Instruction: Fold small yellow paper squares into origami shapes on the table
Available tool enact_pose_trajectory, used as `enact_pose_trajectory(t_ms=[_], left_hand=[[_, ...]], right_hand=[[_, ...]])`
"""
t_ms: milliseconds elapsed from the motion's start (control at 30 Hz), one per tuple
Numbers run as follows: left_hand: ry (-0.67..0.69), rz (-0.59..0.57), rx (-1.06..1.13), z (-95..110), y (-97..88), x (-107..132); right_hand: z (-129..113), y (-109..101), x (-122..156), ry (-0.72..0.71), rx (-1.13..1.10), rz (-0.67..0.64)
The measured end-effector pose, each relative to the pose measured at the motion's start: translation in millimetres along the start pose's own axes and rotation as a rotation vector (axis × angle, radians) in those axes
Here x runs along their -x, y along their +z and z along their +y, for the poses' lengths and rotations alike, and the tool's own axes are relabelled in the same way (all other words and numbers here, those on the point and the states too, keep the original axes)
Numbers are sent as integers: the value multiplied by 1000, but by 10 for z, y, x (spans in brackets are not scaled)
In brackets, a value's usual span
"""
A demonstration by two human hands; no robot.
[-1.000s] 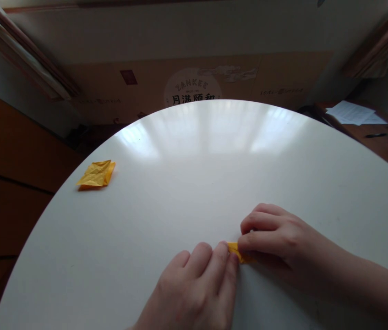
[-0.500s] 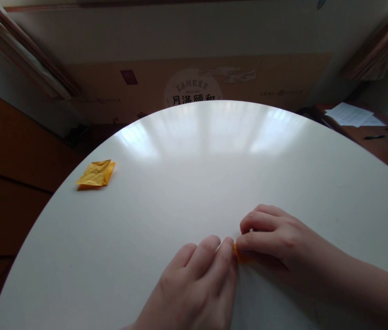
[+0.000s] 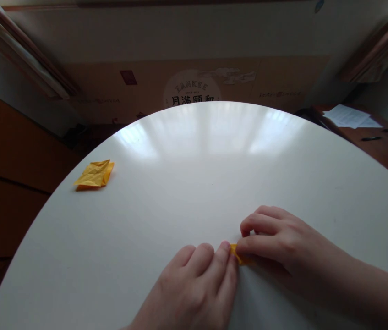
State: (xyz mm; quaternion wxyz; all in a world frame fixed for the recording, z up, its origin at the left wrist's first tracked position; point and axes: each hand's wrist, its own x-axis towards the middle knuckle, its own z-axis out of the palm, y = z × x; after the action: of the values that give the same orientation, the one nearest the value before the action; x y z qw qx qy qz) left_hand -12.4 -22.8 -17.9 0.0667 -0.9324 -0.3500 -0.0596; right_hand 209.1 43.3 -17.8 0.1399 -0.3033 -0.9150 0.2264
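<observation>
A small piece of yellow paper (image 3: pixel 234 248) lies on the white table between my two hands, mostly covered by them. My left hand (image 3: pixel 197 284) presses its left edge with the index fingertip, the thumb beside it and the other fingers curled. From the right, my right hand (image 3: pixel 279 243) pinches the paper, its fingers bent and its thumb mostly hidden beneath. Farther off at the left stands a folded yellow paper piece (image 3: pixel 95 175), creased and layered, touched by neither hand.
The round white table (image 3: pixel 166 192) has its curved edge at the far side and left. Beyond it at the right, white sheets (image 3: pixel 348 116) and a dark pen-like object (image 3: pixel 371 139) lie on a brown surface. A printed cardboard panel (image 3: pixel 128 96) stands behind.
My left hand's fingers have shifted slightly left and down, so more of the yellow paper shows between the hands. My right hand has hardly moved.
</observation>
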Motion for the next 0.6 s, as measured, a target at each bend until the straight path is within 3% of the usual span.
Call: enact_pose_trajectory(t_ms=[267, 600], left_hand=[[-10, -36, 38, -50, -5, -6], [-31, -35, 77, -41, 79, 1]], right_hand=[[-60, -49, 96, -38, 138, -19], [-56, -81, 89, 28, 116, -13]])
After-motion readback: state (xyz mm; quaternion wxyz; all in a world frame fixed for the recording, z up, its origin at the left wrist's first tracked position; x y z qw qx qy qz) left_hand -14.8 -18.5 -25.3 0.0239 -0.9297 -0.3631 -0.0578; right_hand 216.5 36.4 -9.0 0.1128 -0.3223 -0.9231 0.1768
